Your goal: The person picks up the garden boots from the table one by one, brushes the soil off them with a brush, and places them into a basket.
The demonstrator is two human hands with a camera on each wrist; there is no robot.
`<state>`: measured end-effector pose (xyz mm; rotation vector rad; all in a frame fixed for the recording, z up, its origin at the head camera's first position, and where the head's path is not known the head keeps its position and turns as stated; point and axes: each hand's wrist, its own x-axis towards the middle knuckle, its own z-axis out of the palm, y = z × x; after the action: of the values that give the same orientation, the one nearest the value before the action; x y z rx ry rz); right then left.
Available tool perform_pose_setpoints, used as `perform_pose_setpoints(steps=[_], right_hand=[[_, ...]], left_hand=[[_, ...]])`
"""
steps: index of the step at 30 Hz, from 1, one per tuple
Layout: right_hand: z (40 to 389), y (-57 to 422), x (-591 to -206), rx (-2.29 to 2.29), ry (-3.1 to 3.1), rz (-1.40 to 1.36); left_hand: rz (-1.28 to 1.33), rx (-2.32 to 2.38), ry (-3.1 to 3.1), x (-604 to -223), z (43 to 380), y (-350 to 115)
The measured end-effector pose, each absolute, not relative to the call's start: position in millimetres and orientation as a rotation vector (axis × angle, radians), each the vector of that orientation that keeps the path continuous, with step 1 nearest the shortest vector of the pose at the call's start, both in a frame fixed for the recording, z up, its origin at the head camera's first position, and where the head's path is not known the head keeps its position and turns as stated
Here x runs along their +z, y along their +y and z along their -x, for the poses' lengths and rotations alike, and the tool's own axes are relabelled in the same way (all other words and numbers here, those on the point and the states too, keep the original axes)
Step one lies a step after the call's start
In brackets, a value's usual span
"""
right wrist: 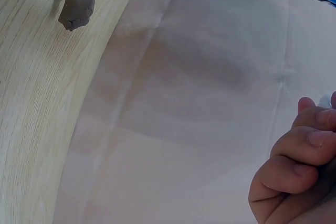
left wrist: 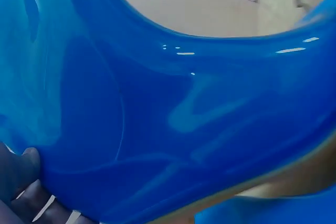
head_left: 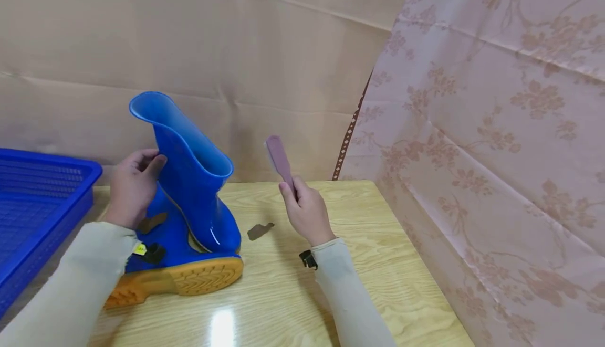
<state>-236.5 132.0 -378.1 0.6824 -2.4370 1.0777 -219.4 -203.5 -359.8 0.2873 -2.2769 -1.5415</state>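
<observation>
Two blue rubber boots with orange soles are before me in the head view. My left hand (head_left: pixel 134 185) pinches the leg of one boot (head_left: pixel 181 174), its thumb against the back of the shaft. That boot is tilted, its opening facing up. The other boot (head_left: pixel 177 244) lies on its side beneath it, sole (head_left: pixel 208 276) towards me. A brown patch like mud (head_left: pixel 152 222) lies on its upper. My right hand (head_left: pixel 309 213) grips a mauve-handled brush (head_left: pixel 280 159) with a pale edge, raised to the right of the boots. The right wrist view shows its curled fingers (right wrist: pixel 294 156).
A grey-brown lump (head_left: pixel 259 230) like mud or clay lies on the wooden table (head_left: pixel 368 263) between boots and right hand. At the left stands a blue plastic basket (head_left: pixel 87 176). Beige cloth (head_left: pixel 283 48) hangs behind, and floral cloth (head_left: pixel 510 142) along the right side.
</observation>
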Motion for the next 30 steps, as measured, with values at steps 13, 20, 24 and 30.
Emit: perform_pose_setpoints(steps=[13,20,24,30], right_hand=[[234,125,-377,1.099,-2.503,-0.682],[235,128,-376,1.099,-2.504,-0.665],[236,131,-376,1.084,-2.506,-0.652],[237,132,-376,1.101,-2.503,-0.651]], left_hand=[[-0.206,-1.728,-2.388,-380,242,-224],[-0.115,-1.836,-2.438,-380,229,-209],[-0.029,-1.801,-2.575,-375,202,-189],[-0.113,-1.642,-2.479,-371,175,-145]])
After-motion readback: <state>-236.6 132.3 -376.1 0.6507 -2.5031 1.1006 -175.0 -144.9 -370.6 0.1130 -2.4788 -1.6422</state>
